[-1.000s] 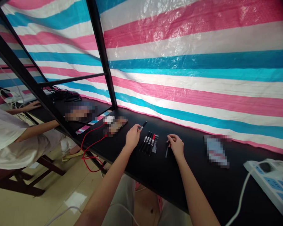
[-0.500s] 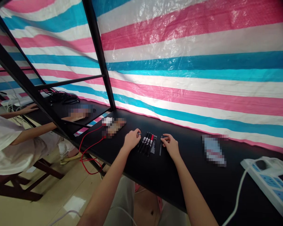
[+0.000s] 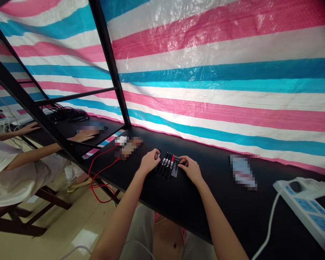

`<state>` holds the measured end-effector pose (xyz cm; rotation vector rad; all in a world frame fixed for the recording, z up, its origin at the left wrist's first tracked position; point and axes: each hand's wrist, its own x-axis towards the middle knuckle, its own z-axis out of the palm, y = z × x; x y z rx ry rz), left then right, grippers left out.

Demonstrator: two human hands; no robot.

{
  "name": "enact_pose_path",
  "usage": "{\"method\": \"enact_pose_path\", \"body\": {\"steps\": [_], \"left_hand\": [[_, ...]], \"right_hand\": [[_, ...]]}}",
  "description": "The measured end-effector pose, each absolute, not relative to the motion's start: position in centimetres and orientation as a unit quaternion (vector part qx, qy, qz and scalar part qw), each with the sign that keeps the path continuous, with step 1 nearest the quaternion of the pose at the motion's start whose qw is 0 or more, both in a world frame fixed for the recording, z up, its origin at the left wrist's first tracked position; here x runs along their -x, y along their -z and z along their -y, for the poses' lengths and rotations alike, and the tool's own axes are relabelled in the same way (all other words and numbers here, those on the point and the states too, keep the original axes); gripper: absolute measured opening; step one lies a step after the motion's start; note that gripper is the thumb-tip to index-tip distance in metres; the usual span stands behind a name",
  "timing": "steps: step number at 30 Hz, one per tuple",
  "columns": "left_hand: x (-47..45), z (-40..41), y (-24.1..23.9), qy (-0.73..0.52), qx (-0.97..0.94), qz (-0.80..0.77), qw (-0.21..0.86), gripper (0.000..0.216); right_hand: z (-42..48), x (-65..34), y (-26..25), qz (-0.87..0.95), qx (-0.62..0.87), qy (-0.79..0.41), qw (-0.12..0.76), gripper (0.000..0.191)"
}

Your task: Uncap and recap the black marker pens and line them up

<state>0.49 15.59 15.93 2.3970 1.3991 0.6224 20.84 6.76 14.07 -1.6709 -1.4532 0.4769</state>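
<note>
A row of several black markers, one with a red cap, lies on the black table in front of me. My left hand is curled at the row's left end, its fingers closed on a black marker that now lies beside the others. My right hand is at the row's right end. Its fingers are bent and pinched together against the outermost thin dark pen, which they mostly hide. Both hands rest on the tabletop.
A white power strip with its cable sits at the far right, with a blurred packet nearer the hands. Left of them are a blurred item and red wire. A black frame post rises behind. Another person sits at the neighbouring table.
My left hand lowered the black marker from the air onto the table beside the row. My right hand slid the thin pen leftward up to the row's right side.
</note>
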Motion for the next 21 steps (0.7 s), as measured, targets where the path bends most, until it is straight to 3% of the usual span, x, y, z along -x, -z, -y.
{"method": "enact_pose_path", "body": {"steps": [7,16,21], "left_hand": [[0.1,-15.7,-15.9,-0.206,-0.837,-0.468,0.197,0.012],[0.4,-15.9,-15.0,-0.269,-0.839,-0.432,0.191,0.02],[0.4,-15.9,-15.2,-0.244,-0.828,-0.428,0.266,0.022]], "right_hand": [[-6.8,-21.0,-14.0,0.585,0.649,-0.217,0.435,0.028],[-6.8,-21.0,-13.9,0.598,0.656,-0.201,0.415,0.026],[-6.7,-21.0,-14.0,0.605,0.658,-0.199,0.402,0.025]]}}
